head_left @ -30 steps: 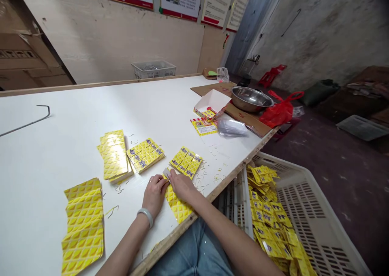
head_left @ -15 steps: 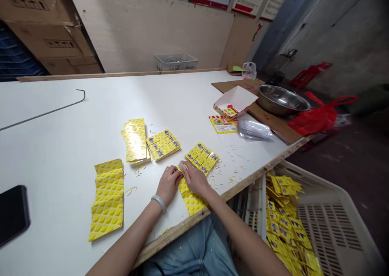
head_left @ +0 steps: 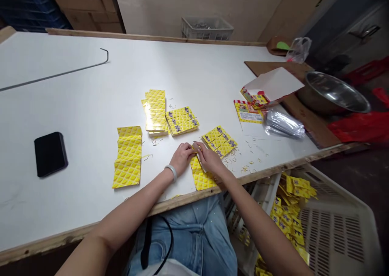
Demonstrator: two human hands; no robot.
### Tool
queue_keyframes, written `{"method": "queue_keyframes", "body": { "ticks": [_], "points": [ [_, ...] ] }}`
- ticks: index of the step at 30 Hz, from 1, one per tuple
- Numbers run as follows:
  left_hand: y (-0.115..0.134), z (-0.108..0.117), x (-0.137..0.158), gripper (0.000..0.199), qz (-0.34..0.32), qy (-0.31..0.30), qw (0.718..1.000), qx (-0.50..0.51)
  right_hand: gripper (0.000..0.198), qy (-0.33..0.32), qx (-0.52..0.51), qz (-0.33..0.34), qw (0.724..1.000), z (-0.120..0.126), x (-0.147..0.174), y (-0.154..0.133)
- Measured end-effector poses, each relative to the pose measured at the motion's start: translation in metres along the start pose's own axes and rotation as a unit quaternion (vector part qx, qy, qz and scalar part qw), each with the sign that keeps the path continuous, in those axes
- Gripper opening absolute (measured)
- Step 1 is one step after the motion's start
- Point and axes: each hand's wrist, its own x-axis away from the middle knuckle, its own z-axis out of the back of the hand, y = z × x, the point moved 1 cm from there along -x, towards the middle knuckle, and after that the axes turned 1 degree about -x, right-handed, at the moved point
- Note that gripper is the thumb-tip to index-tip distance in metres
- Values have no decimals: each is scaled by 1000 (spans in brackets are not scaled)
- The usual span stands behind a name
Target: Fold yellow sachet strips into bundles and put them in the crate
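My left hand (head_left: 182,157) and my right hand (head_left: 210,158) meet near the table's front edge, with the fingers of both closed on the upper end of a yellow patterned card sheet (head_left: 203,180). The fingertips partly cover a small pale piece at that end. Just beyond my right hand lies a yellow card sheet with purple figures (head_left: 223,140), cut by dark slits. A stack of similar cards (head_left: 182,121) sits farther left, beside a taller stack of glossy yellow sheets (head_left: 156,112). A creased yellow sheet (head_left: 127,158) lies left of my left hand.
Thin paper scraps (head_left: 251,166) are scattered right of the cards. Farther right are an open box (head_left: 275,83), clear plastic sleeves (head_left: 284,124) and a metal bowl (head_left: 337,92). A phone (head_left: 50,153) lies left. A crate (head_left: 340,231) holding yellow pieces stands below the edge.
The camera view has shifted, so the table things appear higher and more to the right, and more of the phone shows. Both hands keep their grip on the yellow sheet.
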Motion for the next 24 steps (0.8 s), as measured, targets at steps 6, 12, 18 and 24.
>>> {"method": "queue_keyframes", "body": {
  "ticks": [6,12,18,24],
  "points": [
    [11,15,23,35,-35,-35,999,-3,40,9,-20,5,1000,-5,-4,3],
    [10,5,24,24,-52,-61,993,-82,42,-4,-44,20,999,-2,-8,8],
    [12,4,18,15,-25,-61,995,-77,46,-58,-19,28,998,10,-12,3],
    [15,0,19,7,29,-49,997,-44,54,-100,49,10,994,13,-13,-2]
  ]
}}
